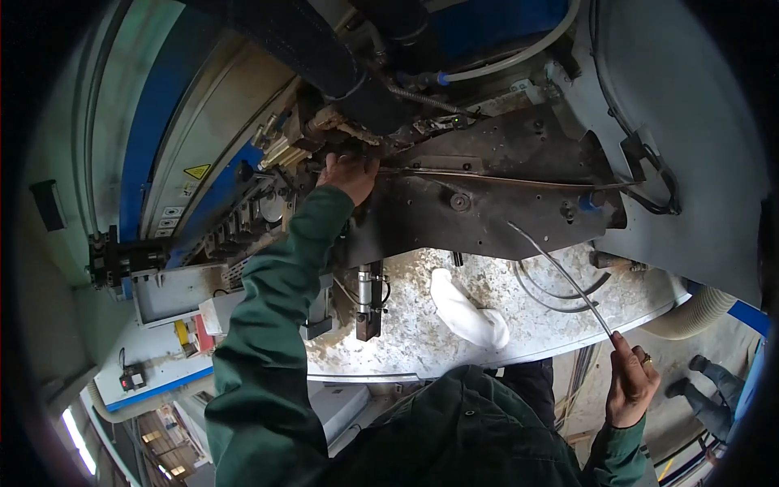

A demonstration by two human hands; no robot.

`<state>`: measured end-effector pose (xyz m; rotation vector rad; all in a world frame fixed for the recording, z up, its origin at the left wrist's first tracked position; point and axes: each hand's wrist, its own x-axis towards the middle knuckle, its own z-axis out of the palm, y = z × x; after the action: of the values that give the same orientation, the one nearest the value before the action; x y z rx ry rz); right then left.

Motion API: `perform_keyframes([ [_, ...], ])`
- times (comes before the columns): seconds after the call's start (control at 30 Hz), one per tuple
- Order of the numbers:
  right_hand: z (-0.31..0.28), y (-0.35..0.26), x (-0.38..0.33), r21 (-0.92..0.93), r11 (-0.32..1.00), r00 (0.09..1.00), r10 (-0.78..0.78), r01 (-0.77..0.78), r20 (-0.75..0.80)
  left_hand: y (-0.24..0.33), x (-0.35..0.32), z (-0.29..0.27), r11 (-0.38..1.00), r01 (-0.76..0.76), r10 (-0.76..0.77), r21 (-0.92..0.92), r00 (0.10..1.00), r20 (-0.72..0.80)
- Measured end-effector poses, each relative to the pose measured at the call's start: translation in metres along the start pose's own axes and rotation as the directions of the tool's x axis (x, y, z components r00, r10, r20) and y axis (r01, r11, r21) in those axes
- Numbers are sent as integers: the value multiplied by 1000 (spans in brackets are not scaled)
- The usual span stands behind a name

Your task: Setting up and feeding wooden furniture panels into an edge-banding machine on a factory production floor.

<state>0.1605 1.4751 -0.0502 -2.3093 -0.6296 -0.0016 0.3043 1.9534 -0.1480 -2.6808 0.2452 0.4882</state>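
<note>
Right hand [632, 380], in open space past the table edge [560, 352] at four o'clock, grips a metal rod [561, 273] angled toward ten-thirty; left hand [350, 174], at eleven, touches machinery [302, 130], grip unclear.

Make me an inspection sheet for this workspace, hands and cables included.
Surface: white bench, stained and specked with debris.
Job's things: thin rod, its far end seen against a dark plate; contact unclear.
Clutter: white cloth and a curved strip on the bench.
Hands: left hand at the machine, its hold hidden; right hand grips the rod.
Cables: black cable looped at right.
Surroundings: another person's legs, lower right.
</note>
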Motion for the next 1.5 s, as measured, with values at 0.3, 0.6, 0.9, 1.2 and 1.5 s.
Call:
perform_keyframes([
  [0.3,1,5,-10,108,978,983,183,-178,-31,20,-14,-16,986,150,-153,-69,987,-41],
  [0.6,3,3,-18,173,923,937,348,-344,7,78,-146,-106,-342,-279,-318,-897,933,-169],
  [0.9,4,3,-96,88,807,811,584,-584,33,161,-199,-55,-842,27,-40,-538,993,112],
  [1.2,13,-5,-196,66,656,658,753,-752,2,248,-112,73,-911,-49,-207,-411,913,350],
  [1.5,30,-2,-224,73,684,684,729,-725,-36,270,-43,209,-917,64,-227,-393,726,649],
])
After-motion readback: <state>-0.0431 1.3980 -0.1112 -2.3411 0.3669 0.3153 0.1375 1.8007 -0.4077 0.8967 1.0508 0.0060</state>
